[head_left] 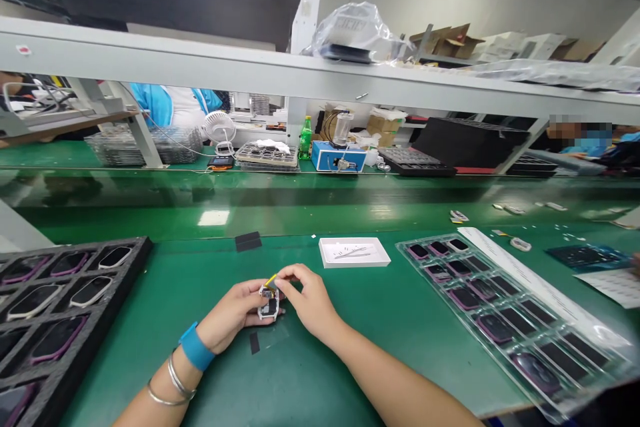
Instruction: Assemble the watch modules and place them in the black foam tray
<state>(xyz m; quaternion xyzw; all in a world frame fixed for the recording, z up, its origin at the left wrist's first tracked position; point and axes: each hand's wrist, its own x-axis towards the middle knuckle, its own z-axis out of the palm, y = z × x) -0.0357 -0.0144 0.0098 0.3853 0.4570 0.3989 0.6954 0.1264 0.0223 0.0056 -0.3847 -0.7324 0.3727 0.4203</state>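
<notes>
My left hand (227, 319) is closed around a small white smartwatch case (271, 308) above the green bench. The case is open-faced, and dark and yellow parts show inside it. Over its upper edge, my right hand (314, 304) pinches a small grey part with a yellow strip (271, 280); whether that part is still joined to the case I cannot tell. Just below the hands, a small black rectangular piece (255, 343) lies on the bench beside a clear film. Beyond them stands a shallow white box (327, 260) holding tweezers and tiny bits.
On the left, a black foam tray (113, 310) carries several watches. To the right lies a clear plastic tray (425, 266) of watch parts and black pieces. Black sheets (249, 241) rest further back. A shelf beam (210, 67) crosses overhead. Other people sit beyond the bench.
</notes>
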